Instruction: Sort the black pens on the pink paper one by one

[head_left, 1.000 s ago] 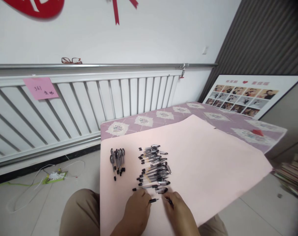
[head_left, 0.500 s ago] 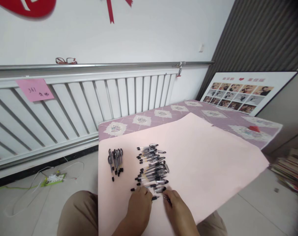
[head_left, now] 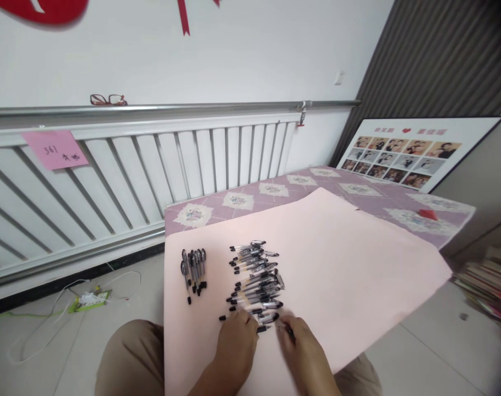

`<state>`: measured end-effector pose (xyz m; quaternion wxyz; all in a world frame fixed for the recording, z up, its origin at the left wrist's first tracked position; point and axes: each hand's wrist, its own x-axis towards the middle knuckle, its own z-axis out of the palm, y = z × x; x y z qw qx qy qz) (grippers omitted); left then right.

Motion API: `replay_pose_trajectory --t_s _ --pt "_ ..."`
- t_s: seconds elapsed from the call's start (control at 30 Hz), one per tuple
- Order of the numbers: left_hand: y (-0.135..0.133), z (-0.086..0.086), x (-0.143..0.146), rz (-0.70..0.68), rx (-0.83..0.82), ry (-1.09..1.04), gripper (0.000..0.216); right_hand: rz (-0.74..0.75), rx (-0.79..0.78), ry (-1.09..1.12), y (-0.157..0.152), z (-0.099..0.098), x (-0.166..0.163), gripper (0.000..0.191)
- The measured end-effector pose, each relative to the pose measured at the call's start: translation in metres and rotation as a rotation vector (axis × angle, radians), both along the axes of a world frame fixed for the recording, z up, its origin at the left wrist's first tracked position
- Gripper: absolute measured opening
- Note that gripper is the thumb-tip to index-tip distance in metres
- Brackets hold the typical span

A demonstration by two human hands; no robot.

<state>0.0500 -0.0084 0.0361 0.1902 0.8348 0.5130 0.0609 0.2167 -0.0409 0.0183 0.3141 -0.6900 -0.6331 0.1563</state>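
White radiator (head_left: 190, 165) fins line the wall beyond a pink sheet (head_left: 337, 264), which lies over a purple patterned cloth (head_left: 273, 190). One photo board (head_left: 407, 151) leans past the sheet's far right; one power strip (head_left: 90, 301) sits on the floor left of it. The sheet's widest open stretch runs from the larger pen pile (head_left: 256, 275) to its right edge; a narrower strip separates that pile from the smaller pen cluster (head_left: 195, 269) near its left edge. Two pen groups, then, overlapping too much for a sure count. Over the sheet's near part are two hands: the left hand (head_left: 237, 342) grips one uncapped pen (head_left: 263, 329), tip pointing right; the right hand (head_left: 303, 344) pinches one dark piece (head_left: 290, 332), mostly hidden by its fingers.
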Motion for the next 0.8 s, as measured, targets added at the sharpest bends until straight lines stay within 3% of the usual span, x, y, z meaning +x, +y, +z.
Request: replay_pose_trajectory --t_s 0.17,0.53,0.8 --pt "-0.003 0.003 -0.003 0.003 -0.003 -0.014 0.022 -0.113 0.056 0.072 -0.002 -0.004 0.011 0.026" --pt "-0.003 0.0 -0.005 0.019 0.033 -0.038 0.021 -0.022 0.066 -0.07 -0.003 -0.01 0.019 0.019" --pt "-0.004 -0.002 -0.005 0.015 0.042 -0.068 0.022 0.014 0.048 -0.037 -0.005 -0.011 0.006 0.018"
